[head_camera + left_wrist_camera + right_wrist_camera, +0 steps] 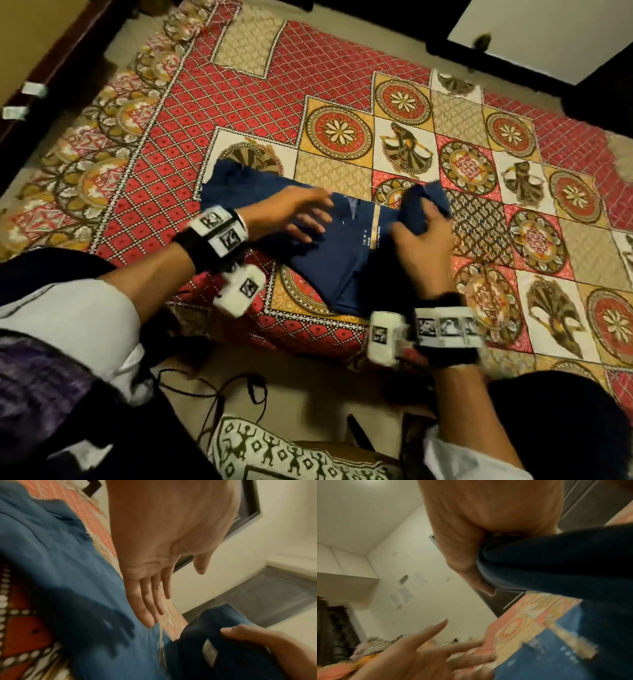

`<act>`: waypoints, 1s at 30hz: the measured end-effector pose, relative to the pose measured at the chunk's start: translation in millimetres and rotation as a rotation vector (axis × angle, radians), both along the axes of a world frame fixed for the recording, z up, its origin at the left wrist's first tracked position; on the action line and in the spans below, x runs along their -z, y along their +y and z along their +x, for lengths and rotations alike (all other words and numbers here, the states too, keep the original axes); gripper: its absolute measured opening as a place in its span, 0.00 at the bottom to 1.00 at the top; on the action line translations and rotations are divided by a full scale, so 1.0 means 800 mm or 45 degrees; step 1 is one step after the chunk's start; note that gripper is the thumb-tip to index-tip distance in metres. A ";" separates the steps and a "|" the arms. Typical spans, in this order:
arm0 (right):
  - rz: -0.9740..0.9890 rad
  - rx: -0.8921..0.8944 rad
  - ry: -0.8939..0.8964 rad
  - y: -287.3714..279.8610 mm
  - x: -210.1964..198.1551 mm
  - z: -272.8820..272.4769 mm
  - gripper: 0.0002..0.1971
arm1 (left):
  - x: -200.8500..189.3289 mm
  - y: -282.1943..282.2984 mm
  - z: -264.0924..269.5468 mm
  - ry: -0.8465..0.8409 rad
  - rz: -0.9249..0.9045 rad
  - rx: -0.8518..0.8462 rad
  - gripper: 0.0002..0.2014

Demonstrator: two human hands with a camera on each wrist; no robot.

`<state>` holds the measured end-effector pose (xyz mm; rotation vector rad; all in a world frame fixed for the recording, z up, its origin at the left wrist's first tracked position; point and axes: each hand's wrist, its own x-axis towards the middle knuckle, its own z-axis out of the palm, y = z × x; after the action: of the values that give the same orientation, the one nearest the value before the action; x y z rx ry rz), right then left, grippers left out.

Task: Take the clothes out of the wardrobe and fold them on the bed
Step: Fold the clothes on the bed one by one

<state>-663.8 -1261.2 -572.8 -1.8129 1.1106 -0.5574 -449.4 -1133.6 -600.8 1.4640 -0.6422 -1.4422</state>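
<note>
A navy blue T-shirt [335,260] with a pale stripe and small print lies partly folded on the patterned bedspread [239,102]. My left hand [301,216] lies flat on its upper left part, fingers straight. My right hand [421,233] grips a bunched end of the shirt and lifts it off the bed. In the left wrist view the straight fingers [147,609] touch the blue T-shirt [60,561]. In the right wrist view the thumb and fingers of my right hand [471,561] clamp the dark T-shirt [556,563].
The bedspread covers the whole bed, with a dark wooden frame [41,85] at the left edge. A white door or panel [548,37] stands at the far right. Cables [219,394] trail on the floor by my knees, beside a printed cloth [291,455].
</note>
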 end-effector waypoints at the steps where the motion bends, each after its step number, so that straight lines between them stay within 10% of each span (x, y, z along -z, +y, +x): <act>1: 0.025 -0.111 -0.014 0.026 0.004 0.038 0.18 | -0.010 0.003 0.018 0.113 0.039 -0.040 0.32; 9: 0.359 -0.440 -0.034 0.172 0.044 0.189 0.33 | -0.026 0.042 0.111 -0.196 0.165 -0.223 0.04; 30: 0.654 -0.588 0.042 0.202 0.085 0.188 0.30 | 0.049 0.057 0.179 -0.552 0.451 -0.690 0.09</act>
<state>-513.2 -1099.6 -641.0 -1.5462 0.7281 0.0357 -305.8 -1088.4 -639.6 2.0645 -0.2078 -0.8435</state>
